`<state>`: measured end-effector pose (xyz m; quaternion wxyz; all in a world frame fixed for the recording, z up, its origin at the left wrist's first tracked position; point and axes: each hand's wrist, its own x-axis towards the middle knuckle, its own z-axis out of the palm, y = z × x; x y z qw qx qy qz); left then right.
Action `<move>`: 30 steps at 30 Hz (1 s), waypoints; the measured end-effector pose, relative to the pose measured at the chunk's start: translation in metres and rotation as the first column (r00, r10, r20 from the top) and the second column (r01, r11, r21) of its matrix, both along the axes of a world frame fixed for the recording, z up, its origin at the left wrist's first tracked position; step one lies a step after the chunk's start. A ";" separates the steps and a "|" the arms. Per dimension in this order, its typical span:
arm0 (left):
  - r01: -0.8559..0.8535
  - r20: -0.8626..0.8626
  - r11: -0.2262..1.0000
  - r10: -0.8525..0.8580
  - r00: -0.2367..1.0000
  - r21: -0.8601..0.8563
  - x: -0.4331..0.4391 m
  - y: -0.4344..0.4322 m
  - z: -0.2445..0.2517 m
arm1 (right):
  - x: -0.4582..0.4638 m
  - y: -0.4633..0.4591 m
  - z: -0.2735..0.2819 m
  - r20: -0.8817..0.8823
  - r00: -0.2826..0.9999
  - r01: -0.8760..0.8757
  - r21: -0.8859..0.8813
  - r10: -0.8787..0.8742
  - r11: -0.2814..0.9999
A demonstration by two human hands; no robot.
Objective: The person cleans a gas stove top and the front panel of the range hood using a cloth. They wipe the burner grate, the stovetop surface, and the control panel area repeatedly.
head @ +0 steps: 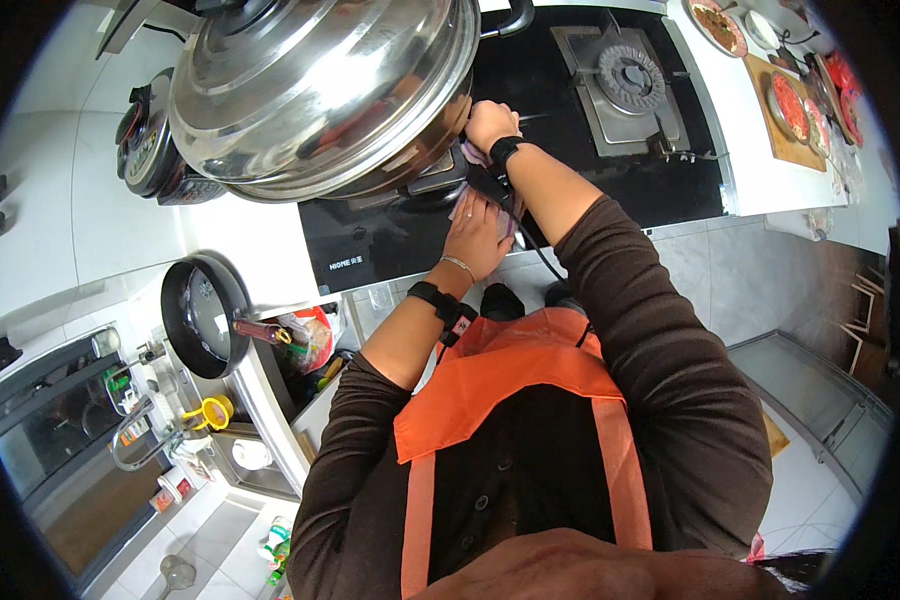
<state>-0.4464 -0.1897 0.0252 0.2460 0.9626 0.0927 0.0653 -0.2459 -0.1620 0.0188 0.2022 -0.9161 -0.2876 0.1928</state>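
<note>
A large lidded stainless-steel pot [322,90] stands over the left side of a black glass gas hob [397,247]. Close against the pot's right wall, my right hand [493,126] is curled into a fist. A purple cloth [474,154] bunches beneath it, and the fingertips are hidden. Nearer the hob's front edge, my left hand [474,238] presses on purple cloth with its fingers stretched forward. A black strap and cable between the hands cover part of the cloth. Both wrists wear black straps.
An uncovered burner [631,79] is at the hob's right. Further right, food-filled dishes [789,109] rest on a wooden board [769,97]. At left are a black electric cooker [150,146], a frying pan [206,319] with its handle towards me, and a sink [281,480].
</note>
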 end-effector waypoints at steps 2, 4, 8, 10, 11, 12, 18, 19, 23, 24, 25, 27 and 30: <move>0.019 -0.076 1.000 -0.019 0.997 0.000 -0.003 0.003 0.001 | -0.003 -0.009 0.000 0.011 0.991 -0.131 -0.013 0.131 0.991; 0.030 -0.088 0.999 -0.029 0.996 0.015 -0.003 0.006 0.003 | -0.004 -0.018 -0.002 0.108 0.972 -0.202 -0.073 0.209 0.977; 0.003 -0.137 1.000 -0.003 0.991 -0.001 0.007 0.007 0.010 | -0.008 -0.036 0.001 0.259 0.931 -0.298 0.130 0.257 0.946; -0.055 -0.076 0.996 0.060 0.995 0.075 0.011 0.004 0.014 | -0.015 -0.051 0.006 0.422 0.851 -0.444 0.262 0.312 0.857; -0.018 -0.088 0.993 0.028 0.996 0.114 0.011 0.001 0.017 | -0.021 -0.061 0.008 0.253 0.829 -0.537 0.113 0.498 0.836; 0.051 -0.133 0.991 -0.035 0.990 0.122 0.006 0.000 0.019 | -0.034 -0.080 0.010 0.279 0.807 -0.577 0.184 0.521 0.796; -0.145 -0.201 0.988 0.154 0.967 0.058 -0.059 0.020 0.026 | -0.095 -0.095 0.013 0.485 0.545 -0.794 0.035 0.684 0.607; -0.362 -0.128 0.926 0.374 0.919 0.105 -0.066 0.026 0.024 | -0.102 -0.088 0.016 0.573 0.437 -0.824 -0.054 0.693 0.565; -0.295 -0.101 0.924 0.327 0.940 0.244 -0.051 0.029 0.009 | -0.091 -0.087 0.024 0.416 0.686 -0.700 0.152 0.597 0.698; -0.224 -0.108 0.954 0.249 0.963 0.200 -0.035 0.022 0.004 | -0.077 -0.100 0.025 0.373 0.715 -0.678 0.159 0.592 0.718; -0.145 -0.023 0.974 0.151 0.988 0.173 -0.015 0.012 0.001 | -0.058 -0.116 0.026 0.294 0.741 -0.659 0.148 0.604 0.737; 0.018 -0.121 0.951 0.020 0.992 0.307 0.012 -0.017 0.001 | -0.017 -0.143 0.021 0.245 0.825 -0.489 -0.144 0.510 0.860; 0.156 0.007 0.983 -0.157 0.988 0.092 0.038 -0.058 0.008 | 0.009 -0.194 0.019 0.432 0.785 -0.534 0.109 0.444 0.838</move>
